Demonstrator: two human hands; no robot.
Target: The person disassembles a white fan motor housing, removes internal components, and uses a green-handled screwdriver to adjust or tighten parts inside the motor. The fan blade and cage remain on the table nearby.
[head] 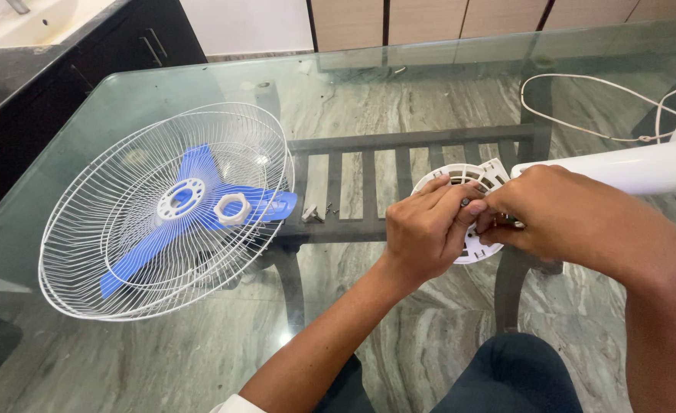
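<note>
While both hands meet at the round white motor housing point(472, 200) of a table fan, the fan already lies largely in pieces, so the work looks well along. The white wire grilles point(166, 210) rest stacked on the glass tabletop point(399, 99) at the left, with the blue blade point(200, 206) lying loose inside them and a white plastic locking nut point(233, 208) sitting on top of the blade. A few small screws point(316, 213) lie on the glass between the grilles and the housing. The left hand point(426, 229) curls its fingers around the front of the slotted housing, steadying it, and seems to pinch something small there; the right hand point(540, 206) closes tightly on the same spot, though what it grips is hidden under the fingers. The housing still sits on the white fan body point(644, 164), which lies across the right side of the tabletop, its white cord point(583, 107) looping behind. By this layout, grilles, blade and nut are off; the housing remains attached.
</note>
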